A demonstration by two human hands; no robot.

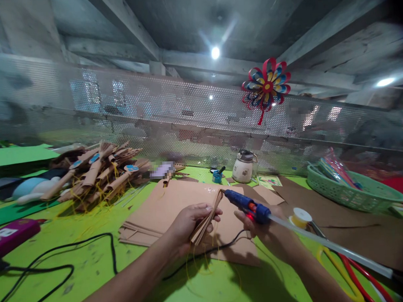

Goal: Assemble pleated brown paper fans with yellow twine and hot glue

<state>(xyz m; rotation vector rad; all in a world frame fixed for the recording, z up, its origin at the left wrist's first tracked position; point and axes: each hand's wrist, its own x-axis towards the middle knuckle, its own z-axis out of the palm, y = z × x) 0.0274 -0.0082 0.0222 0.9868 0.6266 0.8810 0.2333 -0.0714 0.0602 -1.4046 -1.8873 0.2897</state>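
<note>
My left hand (187,224) is closed around a narrow pleated strip of brown paper (206,225), its folds fanning out at the lower end. Thin yellow thread (188,275) hangs below it. In my right hand (270,234) is a blue hot glue gun (238,199), with a red light glowing near the grip. Its nozzle is at the upper end of the pleated paper; whether they touch I cannot tell. A long translucent glue stick (330,243) sticks out of the gun's rear. Beneath both hands lies a stack of brown paper sheets (176,198).
Rolled brown paper pieces (99,172) with yellow threads are heaped at left. A black cord (92,238) crosses the green table (93,273). Right are a thread spool (301,217), yellow-handled (338,269) and red-handled tools (354,273), and a green basket (348,192). A jug (243,169) stands behind.
</note>
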